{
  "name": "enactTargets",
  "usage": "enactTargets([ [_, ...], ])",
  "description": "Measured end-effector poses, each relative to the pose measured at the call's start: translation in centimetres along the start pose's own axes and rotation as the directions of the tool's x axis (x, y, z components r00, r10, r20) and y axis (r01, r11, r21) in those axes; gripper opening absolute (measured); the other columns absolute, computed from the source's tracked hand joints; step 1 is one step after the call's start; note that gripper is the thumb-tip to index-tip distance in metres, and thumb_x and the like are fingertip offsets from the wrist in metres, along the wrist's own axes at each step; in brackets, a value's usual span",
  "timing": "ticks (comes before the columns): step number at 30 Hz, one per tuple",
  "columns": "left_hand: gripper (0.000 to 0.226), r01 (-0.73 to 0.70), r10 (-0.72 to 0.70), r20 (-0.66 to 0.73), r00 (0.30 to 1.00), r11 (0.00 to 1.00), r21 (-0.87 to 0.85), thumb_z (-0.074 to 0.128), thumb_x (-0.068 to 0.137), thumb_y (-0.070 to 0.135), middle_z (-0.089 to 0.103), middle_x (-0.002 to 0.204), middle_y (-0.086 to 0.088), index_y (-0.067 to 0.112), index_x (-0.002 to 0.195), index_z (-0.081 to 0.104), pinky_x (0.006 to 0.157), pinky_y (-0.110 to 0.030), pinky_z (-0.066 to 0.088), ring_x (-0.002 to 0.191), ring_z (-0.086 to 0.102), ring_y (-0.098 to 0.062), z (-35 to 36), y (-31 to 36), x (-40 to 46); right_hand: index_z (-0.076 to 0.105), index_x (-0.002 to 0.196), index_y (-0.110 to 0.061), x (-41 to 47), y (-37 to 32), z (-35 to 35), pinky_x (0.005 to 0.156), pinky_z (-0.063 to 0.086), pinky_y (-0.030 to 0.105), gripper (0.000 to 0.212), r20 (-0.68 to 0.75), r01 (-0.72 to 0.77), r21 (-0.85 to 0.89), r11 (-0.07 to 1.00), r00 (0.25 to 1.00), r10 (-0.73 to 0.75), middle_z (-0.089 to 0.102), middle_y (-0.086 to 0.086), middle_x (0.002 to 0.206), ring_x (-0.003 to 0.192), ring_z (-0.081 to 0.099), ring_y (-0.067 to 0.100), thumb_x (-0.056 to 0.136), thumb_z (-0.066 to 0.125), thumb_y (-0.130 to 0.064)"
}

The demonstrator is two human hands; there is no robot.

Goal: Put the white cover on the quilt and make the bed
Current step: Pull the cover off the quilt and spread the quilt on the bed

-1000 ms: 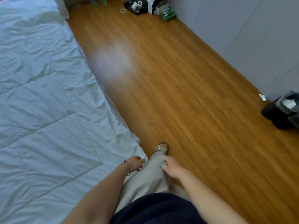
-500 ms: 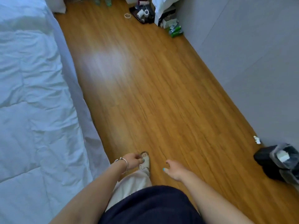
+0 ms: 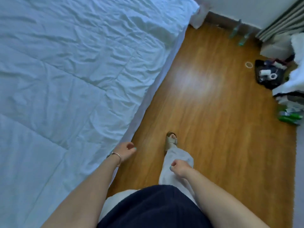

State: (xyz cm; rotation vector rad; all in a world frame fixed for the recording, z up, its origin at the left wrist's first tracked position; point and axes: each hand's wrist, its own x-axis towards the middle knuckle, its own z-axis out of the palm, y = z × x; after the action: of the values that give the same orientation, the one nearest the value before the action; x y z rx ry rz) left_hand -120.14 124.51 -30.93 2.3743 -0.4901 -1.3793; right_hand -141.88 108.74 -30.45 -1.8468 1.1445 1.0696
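I see a white quilt (image 3: 69,83) creased into squares, tinted pale blue, beside a warm orange-brown wood-grain floor (image 3: 213,129). My nails are teal, the bracelet (image 3: 117,157) silver, trousers (image 3: 174,163) pale grey, top (image 3: 151,209) navy, sandal (image 3: 171,142) tan.

We have a single view, from a camera on the person's head, tilted steeply down and forward. Nearest to us, at the bottom edge, are the torso and both forearms, with the left hand (image 3: 125,149) and right hand (image 3: 180,167) just ahead. The bed (image 3: 65,71) fills the left side from near to far; the wooden floor (image 3: 205,104) runs along the right toward the far wall. Wide-angle bending curves the edges. No second view shares the scene.
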Motion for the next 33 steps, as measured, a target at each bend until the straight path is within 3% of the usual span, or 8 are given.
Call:
enactTargets([
  [4,0.051,0.102,-0.150,-0.271,0.951,0.977,-0.185,0.060,0.089,0.034,0.051,0.137,-0.001,0.022,0.137,0.050,0.095,-0.034,0.045,0.120,0.049,-0.020,-2.2,4.2,4.4,0.058,0.099,-0.021,6.7,-5.8,-11.5,0.083,0.044,0.030,0.018,0.024,0.207,-0.230,0.951,0.978,-0.207,0.057,0.002,0.099,0.087,0.053,0.020,0.096,0.042,-0.029],
  [9,0.064,0.282,-0.317,-0.319,0.893,0.947,-0.154,0.061,0.086,0.039,0.037,0.149,-0.001,0.028,0.145,0.037,0.108,-0.042,0.038,0.136,0.033,-0.024,-4.3,7.7,7.7,0.046,0.139,-0.014,10.6,-15.4,-23.6,0.088,0.046,0.033,0.044,0.105,0.411,-0.475,0.778,0.904,-0.414,0.052,0.006,0.138,0.116,0.054,0.024,0.099,0.048,-0.032],
  [14,0.073,0.399,-0.452,-0.369,0.812,0.891,-0.215,0.065,0.082,0.043,0.027,0.151,0.002,0.033,0.146,0.031,0.106,-0.043,0.038,0.139,0.024,-0.023,-4.9,10.1,7.9,0.042,0.142,-0.017,13.2,-23.2,-28.3,0.085,0.049,0.035,0.045,0.222,0.488,-0.709,0.509,0.839,-0.496,0.053,0.007,0.133,0.112,0.055,0.025,0.098,0.046,-0.025],
  [20,0.111,0.597,-0.588,-0.204,0.782,0.802,-0.021,0.067,0.075,0.064,-0.021,0.159,0.005,0.048,0.148,-0.015,0.111,-0.065,0.005,0.146,-0.018,-0.032,-3.9,9.5,11.2,0.021,0.150,-0.028,17.0,-28.6,-27.8,0.107,0.034,0.048,0.079,0.399,0.505,-0.862,-0.028,0.644,-0.652,0.025,0.002,0.151,0.139,0.025,0.027,0.087,0.065,-0.047],
  [24,0.080,0.521,-0.396,-0.585,0.708,0.852,0.054,0.084,0.069,0.028,0.046,0.141,-0.005,0.034,0.140,0.046,0.103,-0.055,0.036,0.127,0.039,-0.036,-4.4,7.4,14.7,0.020,0.144,-0.031,20.9,-30.3,-26.8,0.097,0.040,0.053,0.118,0.450,0.346,-0.891,-0.294,0.596,-0.665,0.029,0.008,0.140,0.128,0.034,0.033,0.051,0.091,-0.043],
  [26,0.053,0.404,-0.249,-0.731,0.636,0.914,0.040,0.085,0.061,0.005,0.066,0.102,-0.002,0.024,0.108,0.070,0.081,-0.040,0.050,0.094,0.059,-0.031,-5.0,5.8,15.0,0.049,0.128,-0.022,22.1,-31.8,-26.7,0.074,0.050,0.039,0.086,0.483,0.423,-0.858,-0.291,0.471,-0.739,0.055,0.008,0.115,0.102,0.054,0.031,0.053,0.088,-0.013],
  [28,0.034,0.381,-0.357,-0.613,0.704,0.919,-0.099,0.068,0.080,0.006,0.068,0.101,0.001,0.025,0.109,0.068,0.078,-0.033,0.048,0.095,0.061,-0.027,-5.4,5.5,13.9,0.054,0.130,-0.018,22.5,-32.0,-26.7,0.079,0.047,0.035,0.057,0.509,0.548,-0.814,-0.192,0.515,-0.689,0.058,0.008,0.114,0.106,0.054,0.028,0.078,0.063,0.001],
  [33,0.029,0.422,-0.412,-0.148,0.899,0.905,0.047,0.041,0.096,0.017,0.063,0.118,0.006,0.032,0.114,0.058,0.076,-0.028,0.043,0.106,0.059,-0.019,-5.8,7.2,12.3,0.050,0.139,-0.023,21.3,-29.4,-26.2,0.094,0.044,0.034,0.052,0.616,0.587,-0.778,-0.225,0.643,-0.455,0.055,0.005,0.126,0.118,0.053,0.025,0.092,0.046,-0.001],
])
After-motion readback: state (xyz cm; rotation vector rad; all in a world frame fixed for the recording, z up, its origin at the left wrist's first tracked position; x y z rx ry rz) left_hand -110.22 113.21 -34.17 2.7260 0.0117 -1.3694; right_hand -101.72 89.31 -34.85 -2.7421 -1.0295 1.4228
